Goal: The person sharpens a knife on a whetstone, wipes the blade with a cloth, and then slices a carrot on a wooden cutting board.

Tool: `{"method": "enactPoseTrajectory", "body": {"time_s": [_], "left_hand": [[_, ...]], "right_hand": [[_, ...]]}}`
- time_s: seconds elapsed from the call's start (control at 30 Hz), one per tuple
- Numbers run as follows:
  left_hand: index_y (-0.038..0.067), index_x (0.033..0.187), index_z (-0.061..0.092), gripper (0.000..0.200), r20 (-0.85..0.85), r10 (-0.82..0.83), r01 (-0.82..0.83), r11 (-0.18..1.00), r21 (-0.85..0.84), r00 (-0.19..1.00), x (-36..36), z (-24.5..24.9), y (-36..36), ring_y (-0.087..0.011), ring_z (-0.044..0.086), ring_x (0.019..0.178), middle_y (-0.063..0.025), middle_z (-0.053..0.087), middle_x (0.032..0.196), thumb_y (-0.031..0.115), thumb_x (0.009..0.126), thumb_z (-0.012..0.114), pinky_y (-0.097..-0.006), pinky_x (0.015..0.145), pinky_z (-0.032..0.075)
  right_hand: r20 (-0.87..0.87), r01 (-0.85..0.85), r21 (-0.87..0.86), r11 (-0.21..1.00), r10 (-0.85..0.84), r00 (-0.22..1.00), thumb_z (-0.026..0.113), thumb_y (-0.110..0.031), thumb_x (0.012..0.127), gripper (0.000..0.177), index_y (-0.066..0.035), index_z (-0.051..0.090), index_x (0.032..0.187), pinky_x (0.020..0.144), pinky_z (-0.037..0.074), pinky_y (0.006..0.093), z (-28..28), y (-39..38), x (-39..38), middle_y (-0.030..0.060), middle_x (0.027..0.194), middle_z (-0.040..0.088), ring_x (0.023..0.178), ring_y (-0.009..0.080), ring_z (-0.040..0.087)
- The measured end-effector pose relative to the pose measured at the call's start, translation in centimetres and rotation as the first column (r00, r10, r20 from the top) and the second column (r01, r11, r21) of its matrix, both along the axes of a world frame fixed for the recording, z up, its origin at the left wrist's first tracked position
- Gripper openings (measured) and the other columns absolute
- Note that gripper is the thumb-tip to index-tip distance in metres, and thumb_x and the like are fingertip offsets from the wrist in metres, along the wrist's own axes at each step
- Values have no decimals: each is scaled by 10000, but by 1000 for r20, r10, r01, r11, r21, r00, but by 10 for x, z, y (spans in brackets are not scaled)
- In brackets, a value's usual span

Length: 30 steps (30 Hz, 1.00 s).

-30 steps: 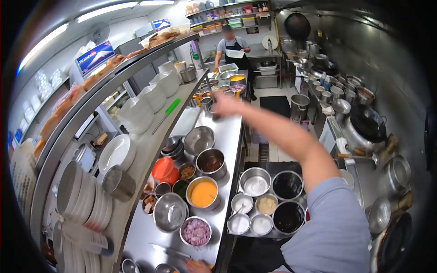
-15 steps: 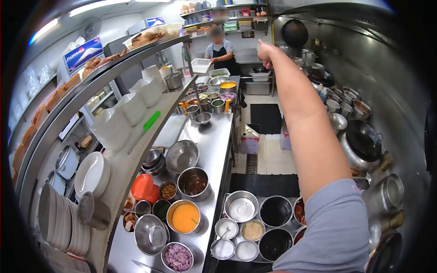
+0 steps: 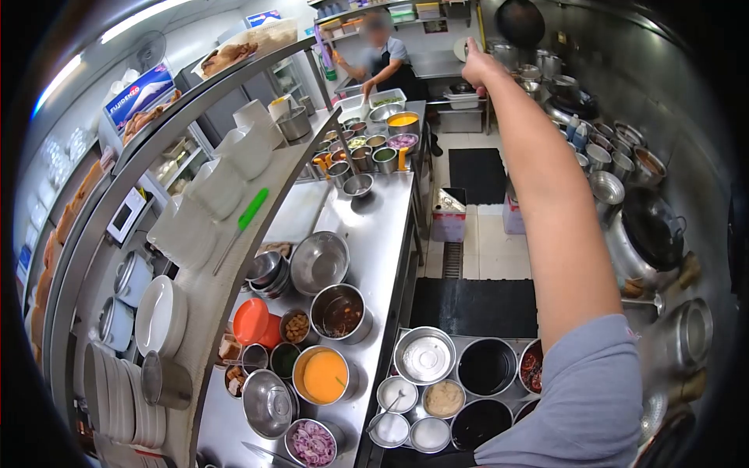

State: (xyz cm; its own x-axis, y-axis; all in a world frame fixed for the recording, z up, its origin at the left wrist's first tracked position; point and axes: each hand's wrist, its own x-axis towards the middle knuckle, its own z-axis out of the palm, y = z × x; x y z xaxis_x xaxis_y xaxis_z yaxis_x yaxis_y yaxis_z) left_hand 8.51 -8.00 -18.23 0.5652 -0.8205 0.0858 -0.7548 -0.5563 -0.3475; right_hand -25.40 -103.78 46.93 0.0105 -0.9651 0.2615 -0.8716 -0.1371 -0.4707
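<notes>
My right arm reaches up and away across the right side. At its end my right hand (image 3: 477,69) is small, with fingers curled together; a pale round shape (image 3: 460,48) shows just beside the fingertips, and whether the hand holds it is unclear. My left hand is out of view. Below and left of the arm, metal pots stand on the counters: orange liquid (image 3: 324,376), sliced purple onions (image 3: 314,444), dark sauce (image 3: 338,313) and black liquid (image 3: 487,366). An orange-red container (image 3: 251,321) stands beside them.
A co-worker in a dark apron (image 3: 396,72) stands at the far counter by a white tray (image 3: 351,105). On the left shelf are white bowls (image 3: 183,230), plates (image 3: 161,316) and a green-handled knife (image 3: 252,209). Pots and a wok (image 3: 644,226) line the right wall.
The view has shifted, and my right hand now appears higher and farther right. The co-worker has lowered the white tray to the counter and now has one hand raised.
</notes>
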Motion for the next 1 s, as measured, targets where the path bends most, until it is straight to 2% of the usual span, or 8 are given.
{"method": "enactPoseTrajectory", "body": {"time_s": [0.23, 0.37, 0.47, 0.57, 0.67, 0.77, 0.93, 1.0], "left_hand": [[78, 1023, 711, 436, 78, -28, 41, 985, -170, 997, 10, 5, -1, -293, 589, 513, -116, 658, 706, 487, 889, 640, -466, 453, 472], [46, 1224, 570, 612, -270, 306, -333, 941, -56, 913, 9, 20, -8, -318, 564, 866, -161, 605, 1027, 512, 845, 684, -437, 726, 458], [22, 1375, 464, 800, -478, 530, -551, 827, 109, 700, 14, 34, -20, -337, 545, 1131, -196, 565, 1268, 531, 812, 717, -414, 930, 448], [-5, 1468, 391, 950, -602, 641, -568, 747, 346, 476, -13, 137, -85, -348, 561, 1273, -231, 563, 1396, 534, 775, 754, -387, 1049, 455], [16, 1450, 436, 895, -552, 676, -641, 707, 299, 488, -9, 119, -78, -344, 554, 1285, -218, 562, 1402, 555, 796, 722, -400, 1047, 457], [51, 1409, 514, 816, -524, 659, -560, 745, 361, 539, -6, 116, -73, -328, 572, 1268, -193, 584, 1383, 597, 823, 669, -397, 1028, 470], [54, 1399, 530, 806, -412, 622, -464, 778, 424, 666, 42, 41, -45, -308, 579, 1264, -184, 593, 1375, 618, 835, 650, -399, 1022, 474], [59, 1400, 532, 809, -500, 701, -646, 695, 316, 509, 38, 38, -42, -284, 574, 1275, -169, 577, 1401, 621, 831, 658, -392, 1024, 475]], "right_hand": [[-9, 14, 35, 999, -14, 1000, 501, -94, 888, 816, -179, 134, 1612, 778, 546, 383, -38, -11, -27, 120, 1162, 689, 611, 183, 665], [-99, -148, 319, 936, 188, 977, 564, -153, 891, 735, -150, 277, 1567, 872, 544, 424, -71, -38, -29, 160, 1260, 652, 818, 253, 721], [-136, -225, -110, 968, 210, 968, 650, -236, 880, 746, -103, 316, 1534, 1068, 455, 491, -88, 4, -8, 192, 1368, 586, 1285, 374, 547], [-130, -376, -478, 794, 359, 924, 689, -308, 876, 818, -115, 275, 1554, 1102, 420, 471, -87, 3, 27, 157, 1503, 455, 1360, 360, 464], [-79, -305, -836, 455, 452, 889, 696, -272, 862, 803, -171, 298, 1553, 1099, 407, 491, -45, 46, 65, 127, 1516, 429, 1395, 330, 413], [-182, -263, -958, 118, 457, 871, 694, -247, 867, 855, -172, 229, 1582, 1121, 364, 487, -2, 91, 88, 131, 1530, 411, 1398, 332, 406], [-237, -303, -947, 105, 407, 882, 702, -245, 841, 762, -9, 365, 1483, 1155, 315, 497, 34, 117, 110, 219, 1498, 407, 1414, 386, 362], [-295, -312, -950, -3, 341, 893, 683, -220, 815, 748, -62, 391, 1485, 1102, 344, 544, 38, 116, 117, 226, 1453, 419, 1361, 402, 400]]}}
